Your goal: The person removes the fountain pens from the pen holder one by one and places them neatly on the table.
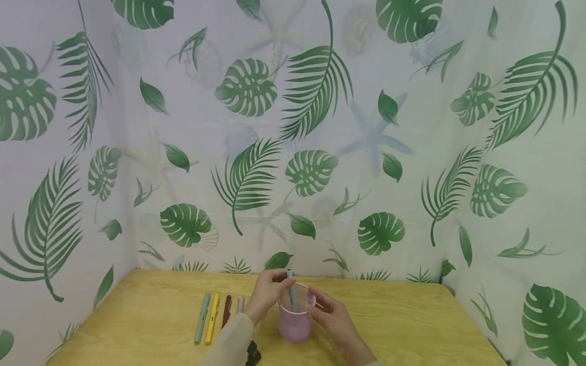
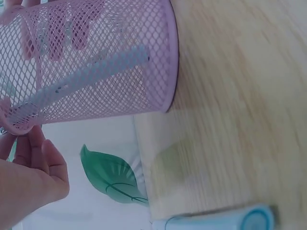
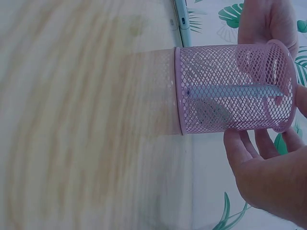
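Note:
A pink mesh pen holder (image 1: 294,326) stands upright on the wooden table. My left hand (image 1: 267,295) pinches the upper end of a light blue pen (image 1: 291,292), whose lower part is inside the holder. Through the mesh in the right wrist view, the pen (image 3: 235,91) reaches down close to the holder's base. My right hand (image 1: 336,323) grips the holder near its rim from the right, thumb on the near side and fingers farther back. In the left wrist view, the right hand's fingers show partly through the mesh.
Left of the holder lie a teal pen (image 1: 202,318), a yellow pen (image 1: 212,319), a dark red pen (image 1: 226,311) and a pale pen (image 1: 240,304), the last two partly behind my left arm. A black object (image 1: 253,353) shows beside the left sleeve. Leaf-printed cloth (image 1: 320,244) hangs behind the table.

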The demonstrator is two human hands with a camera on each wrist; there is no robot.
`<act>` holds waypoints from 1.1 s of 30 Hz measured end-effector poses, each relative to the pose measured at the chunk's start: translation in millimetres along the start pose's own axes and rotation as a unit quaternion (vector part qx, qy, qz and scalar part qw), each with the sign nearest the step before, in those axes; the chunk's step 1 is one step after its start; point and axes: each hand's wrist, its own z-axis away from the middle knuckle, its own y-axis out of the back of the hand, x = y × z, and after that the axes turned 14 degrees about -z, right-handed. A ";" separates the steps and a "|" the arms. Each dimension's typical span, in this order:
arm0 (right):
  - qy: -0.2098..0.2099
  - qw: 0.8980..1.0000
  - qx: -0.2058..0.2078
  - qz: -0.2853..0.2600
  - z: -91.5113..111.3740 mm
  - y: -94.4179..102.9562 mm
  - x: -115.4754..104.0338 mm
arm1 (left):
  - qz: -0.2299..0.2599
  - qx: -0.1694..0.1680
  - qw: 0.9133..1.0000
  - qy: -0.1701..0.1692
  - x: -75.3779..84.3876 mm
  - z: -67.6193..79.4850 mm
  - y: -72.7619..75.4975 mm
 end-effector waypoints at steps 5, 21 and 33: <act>0.004 1.000 0.004 0.002 -0.6 -0.3 0.7 | -0.001 0.020 1.000 -0.009 -2.4 -1.3 0.9; 0.009 1.000 0.019 0.006 0.8 -3.3 -3.3 | 0.089 0.084 0.992 -0.038 41.7 12.5 21.2; 0.013 1.000 0.010 0.001 0.5 -2.8 -1.5 | 0.134 0.080 0.986 -0.052 37.0 6.9 23.4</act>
